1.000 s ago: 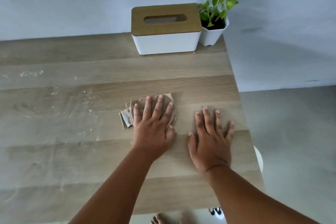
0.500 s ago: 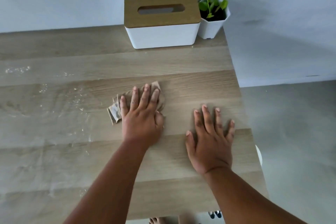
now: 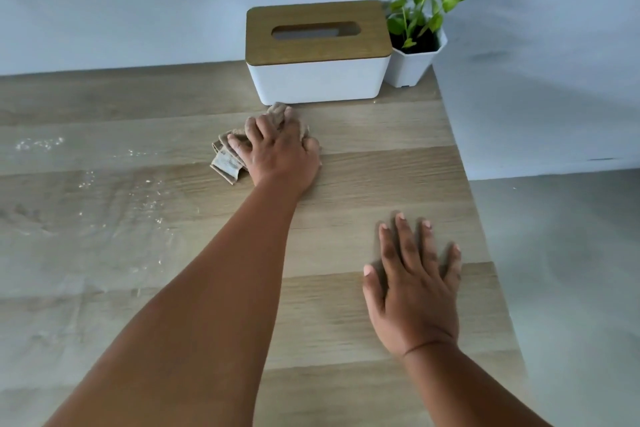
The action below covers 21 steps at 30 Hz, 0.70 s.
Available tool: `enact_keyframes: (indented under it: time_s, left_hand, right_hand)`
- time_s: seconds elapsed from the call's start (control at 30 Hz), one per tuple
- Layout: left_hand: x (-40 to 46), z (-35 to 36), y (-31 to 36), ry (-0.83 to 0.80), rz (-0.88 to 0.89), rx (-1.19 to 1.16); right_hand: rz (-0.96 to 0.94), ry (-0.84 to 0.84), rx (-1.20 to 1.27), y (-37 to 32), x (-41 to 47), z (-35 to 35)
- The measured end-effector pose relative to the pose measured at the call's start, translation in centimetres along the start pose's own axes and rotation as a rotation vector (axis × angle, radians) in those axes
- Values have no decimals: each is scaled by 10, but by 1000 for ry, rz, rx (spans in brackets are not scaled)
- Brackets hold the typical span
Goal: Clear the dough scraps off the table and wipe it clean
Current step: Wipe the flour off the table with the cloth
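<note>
Your left hand (image 3: 282, 152) bunches the cloth (image 3: 225, 163) in curled fingers just before the tissue box (image 3: 317, 57); right hand (image 3: 414, 291) flat, fingers spread, bracing you. Flour specks (image 3: 114, 191) remain left (unwiped).

The desk (image 3: 381, 184) runs along the wall behind it, its right edge bordering the floor. At the far right corner of the desk stands the tissue box (image 3: 317, 55), with the potted plant (image 3: 414, 55) directly to its right, the two just beside each other. In front of the tissue box, close to its left front corner, lies the cloth (image 3: 227, 163), under the left hand (image 3: 280, 152). The right hand (image 3: 415, 288) rests flat on the desk nearer the front, close to the right edge, well apart from the left hand. Dough scraps (image 3: 145, 191) lie scattered on the desk to the left of the cloth.
</note>
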<state>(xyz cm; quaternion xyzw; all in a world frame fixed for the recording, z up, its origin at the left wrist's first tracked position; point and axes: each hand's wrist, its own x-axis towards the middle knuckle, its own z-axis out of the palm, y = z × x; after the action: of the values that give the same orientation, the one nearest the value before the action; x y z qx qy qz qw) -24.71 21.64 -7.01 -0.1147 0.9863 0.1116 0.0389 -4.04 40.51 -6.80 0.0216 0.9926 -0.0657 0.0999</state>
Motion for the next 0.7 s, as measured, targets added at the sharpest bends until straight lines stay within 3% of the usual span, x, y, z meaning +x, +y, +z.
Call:
enact_keyframes:
  time_s: [0.2,0.3,0.57,0.7]
  left_hand:
    - [-22,-15,-38,-107,412,-61]
    - [-64,-21,-60,-109,527,-52]
    - [-203,4,-99,18,517,-11]
    - [-205,8,-93,24,449,75]
  right_hand:
    - [2,-4,-12,1,1,0]
    - [5,0,-17,0,0,1]
    - [11,48,-13,-1,1,4]
    - [7,55,-17,-1,2,6]
